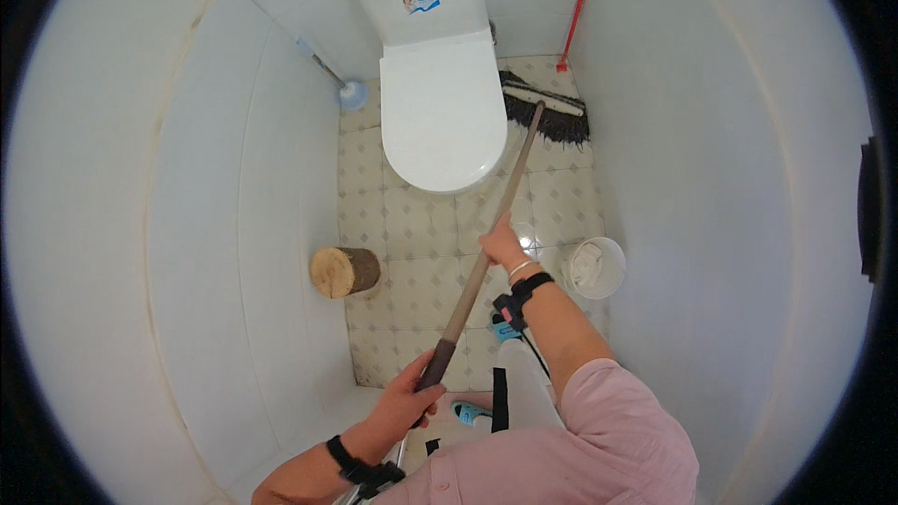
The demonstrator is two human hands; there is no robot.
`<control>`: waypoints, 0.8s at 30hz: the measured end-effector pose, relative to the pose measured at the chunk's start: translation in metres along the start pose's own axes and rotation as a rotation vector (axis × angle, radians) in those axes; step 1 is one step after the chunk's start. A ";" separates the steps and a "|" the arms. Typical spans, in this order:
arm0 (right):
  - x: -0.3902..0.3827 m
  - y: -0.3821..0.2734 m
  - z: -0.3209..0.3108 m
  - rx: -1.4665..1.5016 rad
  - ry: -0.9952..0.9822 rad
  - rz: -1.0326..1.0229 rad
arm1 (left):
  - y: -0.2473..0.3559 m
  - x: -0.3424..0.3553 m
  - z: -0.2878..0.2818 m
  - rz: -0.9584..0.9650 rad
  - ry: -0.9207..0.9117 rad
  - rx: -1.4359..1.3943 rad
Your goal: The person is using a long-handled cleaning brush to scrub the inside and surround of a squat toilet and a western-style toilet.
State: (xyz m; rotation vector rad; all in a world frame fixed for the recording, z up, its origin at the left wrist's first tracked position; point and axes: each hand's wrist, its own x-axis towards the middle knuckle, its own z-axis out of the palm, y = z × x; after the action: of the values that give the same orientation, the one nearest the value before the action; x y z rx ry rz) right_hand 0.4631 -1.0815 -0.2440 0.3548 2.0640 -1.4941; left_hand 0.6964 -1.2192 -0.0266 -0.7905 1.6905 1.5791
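Note:
A long broom handle (470, 293) runs diagonally from the lower middle to the dark bristled broom head (552, 126), which rests on the floor to the right of the white toilet (440, 117). My left hand (416, 397) is closed round the dark grip at the handle's lower end. My right hand (500, 243) holds the handle about midway up, with a strapped device on that wrist.
A blue plunger (352, 94) stands left of the toilet, a red stick tool (573, 23) in the back right corner. A log section (344, 272) sits at the left wall, a white bucket with paper (599, 271) at the right. White walls (692, 224) closely surround the tiled floor (402, 309).

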 end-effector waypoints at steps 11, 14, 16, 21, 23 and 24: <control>0.077 -0.047 -0.057 -0.187 0.097 0.000 | 0.089 0.044 0.019 0.029 -0.051 0.129; 0.030 -0.044 -0.049 -0.076 0.040 -0.011 | 0.061 0.025 0.017 0.040 -0.097 0.168; -0.001 -0.033 -0.036 -0.119 0.004 0.044 | 0.030 0.012 0.009 0.040 -0.079 0.250; -0.074 0.053 0.014 -0.106 -0.022 0.051 | -0.062 -0.043 -0.003 -0.002 -0.084 0.232; -0.117 0.079 0.040 -0.028 -0.059 0.137 | -0.098 -0.080 -0.010 -0.028 -0.071 0.245; -0.139 0.083 0.048 -0.038 -0.059 0.127 | -0.110 -0.096 -0.014 -0.049 -0.062 0.267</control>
State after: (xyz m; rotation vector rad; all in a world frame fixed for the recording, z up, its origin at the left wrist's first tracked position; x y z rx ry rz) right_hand 0.6321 -1.0826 -0.2389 0.4146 1.9824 -1.3729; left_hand 0.8399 -1.2432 -0.0120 -0.6352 1.7758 1.2962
